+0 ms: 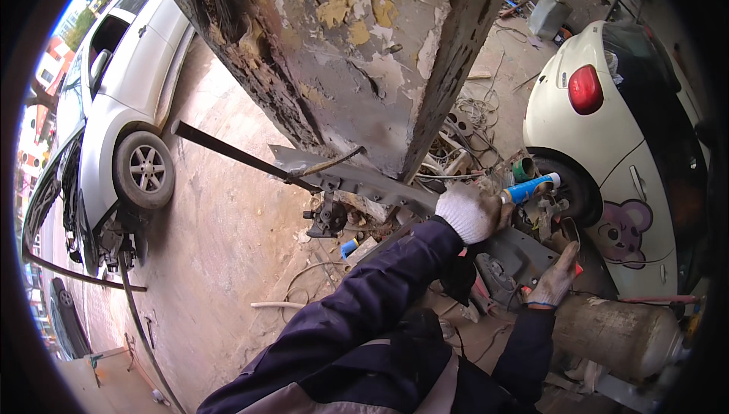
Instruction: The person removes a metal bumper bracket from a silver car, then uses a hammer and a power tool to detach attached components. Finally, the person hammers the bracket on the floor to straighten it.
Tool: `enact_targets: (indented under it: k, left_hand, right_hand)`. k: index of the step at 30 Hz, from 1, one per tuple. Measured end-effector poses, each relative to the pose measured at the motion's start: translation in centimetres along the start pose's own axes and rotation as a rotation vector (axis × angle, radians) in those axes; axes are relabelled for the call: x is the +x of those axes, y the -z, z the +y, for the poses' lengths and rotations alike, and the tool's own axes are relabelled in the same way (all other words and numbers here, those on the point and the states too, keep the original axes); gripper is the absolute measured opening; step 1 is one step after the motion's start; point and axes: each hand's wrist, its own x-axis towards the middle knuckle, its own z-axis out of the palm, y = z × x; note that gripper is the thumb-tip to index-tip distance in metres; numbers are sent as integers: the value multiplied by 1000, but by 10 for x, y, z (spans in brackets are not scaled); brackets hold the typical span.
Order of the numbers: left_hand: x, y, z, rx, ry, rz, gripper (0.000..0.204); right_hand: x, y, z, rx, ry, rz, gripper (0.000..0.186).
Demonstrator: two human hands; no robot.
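Right of the centre of the frame, the left hand, in a whitish glove, has its fingers curled in around the near end of a blue tube. The tube slants slightly up to the right, its pale end near the rear wheel of a cream car. Lower and farther right, the right hand, also gloved, points its fingers upward beside a grey metal panel; small red-orange patches show along its edges, and I cannot tell whether it pinches anything.

A long grey metal beam runs from the centre of the frame toward the left hand, with a dark bar reaching past it to the left. A black mechanical part hangs just below the beam. Behind stands a pillar with peeling paint, filling the upper middle.

At lower right lies a worn, rusty cylinder. A silver car stands at upper left on the dusty floor; tangled cables lie right of the pillar.
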Motion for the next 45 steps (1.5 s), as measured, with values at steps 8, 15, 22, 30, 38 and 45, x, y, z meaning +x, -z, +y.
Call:
enact_targets:
  k: [8,15,22,30,38,45]
  left_hand:
    - [9,1,0,-56,-30,-26,43]
    - [11,6,0,-87,6,-61,44]
    - [10,-2,-4,-98,-17,-39,44]
    - [18,-25,-13,-113,-20,-18,49]
    - [19,-20,-6,-81,9,-43,43]
    - [27,-5,1,-97,83,-74,42]
  right_hand:
    - [29,14,-32,148,-187,-174,37]
    - [51,15,-63,280,-173,-303,47]
    - [56,-1,-75,189,-303,-185,56]
    - [93,-43,-30,77,-315,-204,51]
    - [79,-36,-38,183,-267,-149,54]
    - [78,-11,-78,57,-280,-196,65]
